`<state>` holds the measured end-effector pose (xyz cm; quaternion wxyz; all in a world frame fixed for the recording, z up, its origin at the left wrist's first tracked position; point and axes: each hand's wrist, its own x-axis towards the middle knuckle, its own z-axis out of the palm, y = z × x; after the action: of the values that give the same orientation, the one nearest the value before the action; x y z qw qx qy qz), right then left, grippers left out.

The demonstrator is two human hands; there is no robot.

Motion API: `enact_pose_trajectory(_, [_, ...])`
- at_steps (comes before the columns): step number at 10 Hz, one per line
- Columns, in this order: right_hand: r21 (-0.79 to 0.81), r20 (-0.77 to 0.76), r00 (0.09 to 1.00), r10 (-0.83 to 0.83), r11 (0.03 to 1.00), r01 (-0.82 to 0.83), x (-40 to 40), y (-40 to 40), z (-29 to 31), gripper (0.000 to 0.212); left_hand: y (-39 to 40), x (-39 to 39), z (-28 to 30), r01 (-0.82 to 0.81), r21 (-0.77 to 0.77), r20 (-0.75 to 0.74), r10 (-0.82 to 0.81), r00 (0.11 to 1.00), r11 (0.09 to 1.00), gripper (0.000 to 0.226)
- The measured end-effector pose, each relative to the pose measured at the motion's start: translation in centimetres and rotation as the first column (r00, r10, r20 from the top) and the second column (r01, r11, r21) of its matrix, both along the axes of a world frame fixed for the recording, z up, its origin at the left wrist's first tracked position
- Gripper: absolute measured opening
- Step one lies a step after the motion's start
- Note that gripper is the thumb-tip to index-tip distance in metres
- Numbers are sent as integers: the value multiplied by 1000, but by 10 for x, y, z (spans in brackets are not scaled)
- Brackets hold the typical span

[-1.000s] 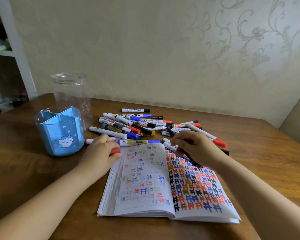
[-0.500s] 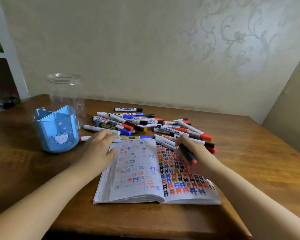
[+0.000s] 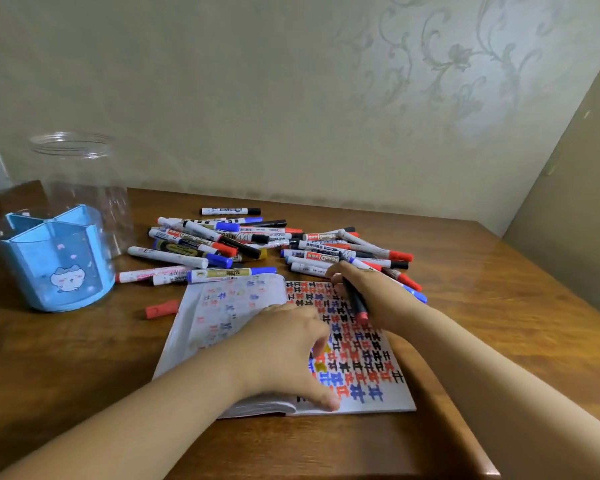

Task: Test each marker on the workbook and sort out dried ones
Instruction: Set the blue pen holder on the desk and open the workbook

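Observation:
An open workbook (image 3: 232, 306) lies on the wooden table, its right page covered with red, blue and black marks. My right hand (image 3: 371, 292) grips a dark marker with a red end (image 3: 355, 303), held over the top of the right page. My left hand (image 3: 284, 351) rests on the middle of the workbook, fingers spread over the fold and the right page. A loose red cap (image 3: 161, 309) lies on the table left of the workbook. A pile of markers (image 3: 257, 240) lies beyond the workbook.
A blue divided pen holder (image 3: 54, 261) with a cat picture stands at the left, a clear plastic jar (image 3: 80, 188) behind it. The table (image 3: 499, 306) meets a patterned wall at the back and a panel at the right.
My left hand has left the markers at the workbook's top left and moved onto the middle of the workbook. The red cap now lies loose on the table. The view has shifted left.

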<state>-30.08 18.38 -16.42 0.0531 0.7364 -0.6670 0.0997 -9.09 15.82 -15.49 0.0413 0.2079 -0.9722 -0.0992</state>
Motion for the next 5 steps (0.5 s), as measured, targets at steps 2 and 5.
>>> enact_pose_trajectory(2, [-40, 366, 929, 53, 998, -41, 5, 23, 5, 13, 4, 3, 0, 28, 46, 6, -28, 1000, 999, 45])
enact_pose_trajectory(5, [-195, 395, 918, 27, 979, 55, 5, 62, 12, 32, 16, 12, -8, -41, 426, -268, 170, 948, 904, 9])
